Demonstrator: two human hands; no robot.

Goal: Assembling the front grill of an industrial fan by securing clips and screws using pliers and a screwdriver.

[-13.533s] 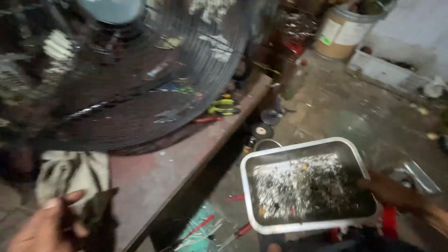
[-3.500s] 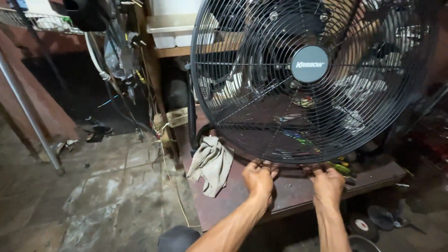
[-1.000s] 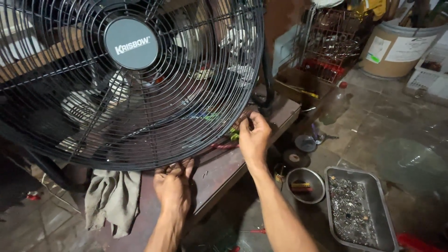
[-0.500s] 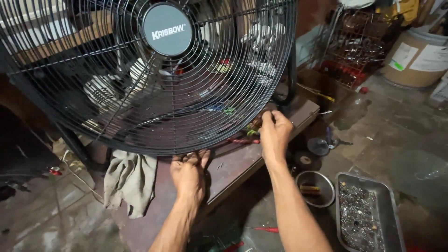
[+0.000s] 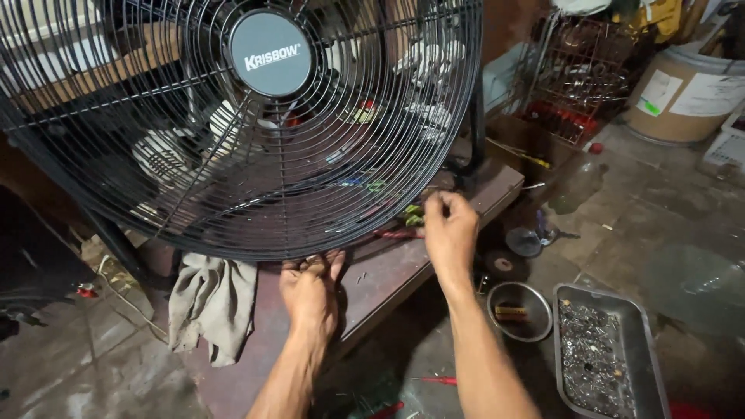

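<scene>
Hands (image 5: 310,291) grip fan grille (image 5: 233,155); floor tray (image 5: 613,310) holds small metal hardware (image 5: 594,353).

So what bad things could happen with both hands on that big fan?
The fan grille is large and stands on a narrow bench, so it might tip if pulled. The left hand and right hand grip thin wires at the rim, which could pinch fingers. On the floor below lie a metal tray of small hardware and a round bowl; a dropped part might get lost there.

Glossy black metal wire fan guard (image 5: 233,155)
</scene>
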